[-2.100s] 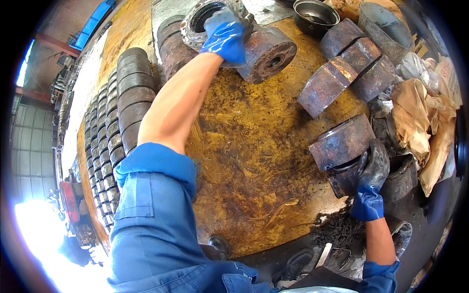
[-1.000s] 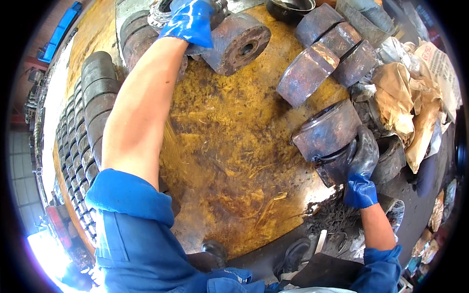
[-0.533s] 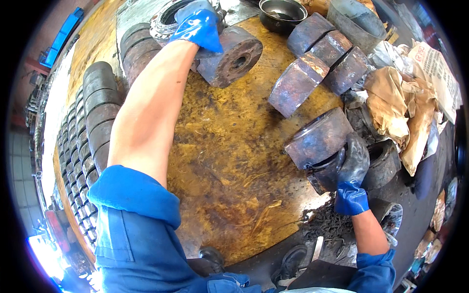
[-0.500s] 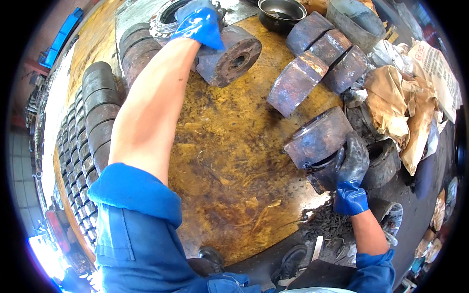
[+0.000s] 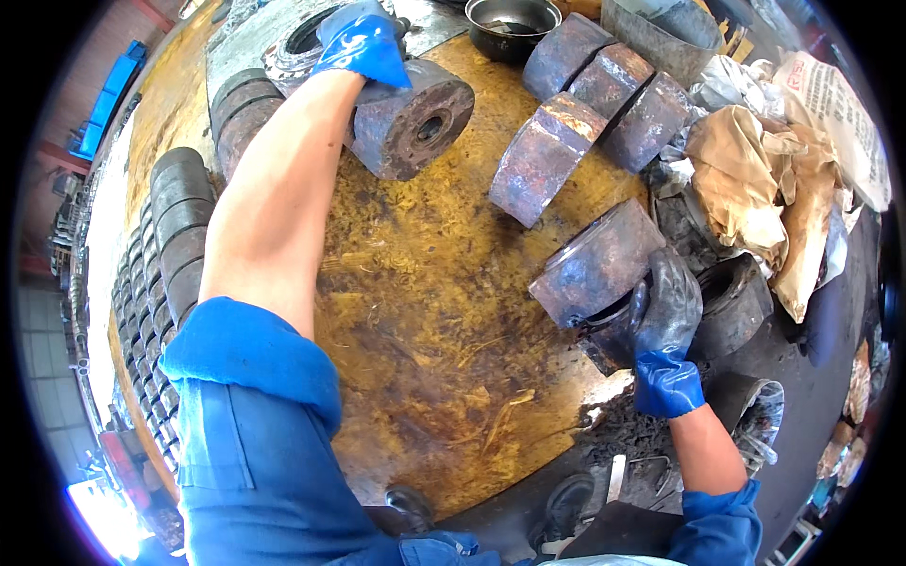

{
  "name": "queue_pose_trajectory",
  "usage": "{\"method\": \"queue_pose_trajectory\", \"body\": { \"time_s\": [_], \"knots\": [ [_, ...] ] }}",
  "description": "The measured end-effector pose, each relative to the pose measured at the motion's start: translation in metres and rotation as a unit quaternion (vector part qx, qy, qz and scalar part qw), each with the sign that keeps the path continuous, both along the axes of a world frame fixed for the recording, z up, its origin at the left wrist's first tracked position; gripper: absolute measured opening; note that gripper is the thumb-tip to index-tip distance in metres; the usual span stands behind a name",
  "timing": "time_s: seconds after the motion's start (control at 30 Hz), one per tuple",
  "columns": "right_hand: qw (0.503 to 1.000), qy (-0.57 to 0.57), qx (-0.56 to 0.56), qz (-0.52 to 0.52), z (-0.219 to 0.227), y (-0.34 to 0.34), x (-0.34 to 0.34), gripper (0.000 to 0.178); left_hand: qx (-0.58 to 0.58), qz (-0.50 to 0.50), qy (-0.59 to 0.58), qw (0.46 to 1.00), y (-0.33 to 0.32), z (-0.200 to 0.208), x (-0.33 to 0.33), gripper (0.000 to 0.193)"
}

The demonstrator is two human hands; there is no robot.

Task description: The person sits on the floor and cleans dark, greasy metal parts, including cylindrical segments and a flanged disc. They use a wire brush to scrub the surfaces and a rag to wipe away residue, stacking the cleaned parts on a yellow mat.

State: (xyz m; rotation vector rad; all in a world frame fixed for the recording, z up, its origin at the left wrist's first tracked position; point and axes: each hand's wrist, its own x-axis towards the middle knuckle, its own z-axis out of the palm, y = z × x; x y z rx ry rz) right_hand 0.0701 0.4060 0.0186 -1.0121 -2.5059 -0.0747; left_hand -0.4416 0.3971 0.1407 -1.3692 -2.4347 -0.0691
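My left hand [image 5: 360, 45], in a blue rubber glove, reaches to the far left over a thick metal roller [image 5: 389, 132] with a bored end face. The roller lies on its side. Beside that hand is a flanged metal ring [image 5: 288, 58]; the glove's fingers are mostly hidden. Nearer on the right, my right hand [image 5: 670, 316], its glove blackened with grime, is closed on the near end of a rusty, bluish metal ring [image 5: 604, 262]. Its fingertips press along the edge. A dark curved metal piece [image 5: 609, 344] lies under this ring, partly covered by the hand.
Several rusty ring blocks [image 5: 547, 156] stand beyond the right hand. Behind them are a dark metal bowl [image 5: 512, 26] and a grey tub [image 5: 661, 38]. Crumpled brown paper [image 5: 736, 184] lies at right. Rows of dark cylinders [image 5: 182, 212] line the left of the stained yellow tabletop [image 5: 425, 311].
The view has shifted slightly, so most things sit a little further left. Both hands keep their places against the roller and the ring.
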Motion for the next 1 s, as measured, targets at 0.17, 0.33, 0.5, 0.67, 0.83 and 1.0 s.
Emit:
{"method": "queue_pose_trajectory", "body": {
  "time_s": [0.17, 0.33, 0.5, 0.67, 0.83, 1.0],
  "knots": [
    [1.0, 0.006, 0.0, 0.012, -0.003, 0.005, 0.003, 0.04, -0.128, -0.047, 0.078, 0.988, -0.019, 0.011, -0.012, 0.037],
    [1.0, 0.007, 0.015, 0.008, 0.0, 0.0, 0.0, 0.04, -0.079, 0.056, -0.001, 0.995, -0.031, -0.004, -0.049, 0.045],
    [1.0, 0.002, 0.015, 0.002, 0.004, -0.001, -0.001, 0.04, -0.062, -0.041, 0.012, 0.997, -0.063, -0.02, -0.089, 0.078],
    [1.0, 0.001, 0.019, 0.008, -0.004, 0.004, 0.004, 0.041, -0.023, 0.003, -0.001, 1.0, -0.061, -0.019, -0.073, 0.075],
    [1.0, -0.004, 0.01, 0.004, -0.008, 0.004, 0.006, 0.043, -0.104, -0.037, 0.049, 0.993, -0.051, -0.009, -0.043, 0.053],
    [1.0, -0.008, 0.017, 0.007, -0.003, 0.004, 0.006, 0.041, -0.195, 0.113, -0.044, 0.973, 0.013, 0.058, 0.078, 0.037]
  ]
}}
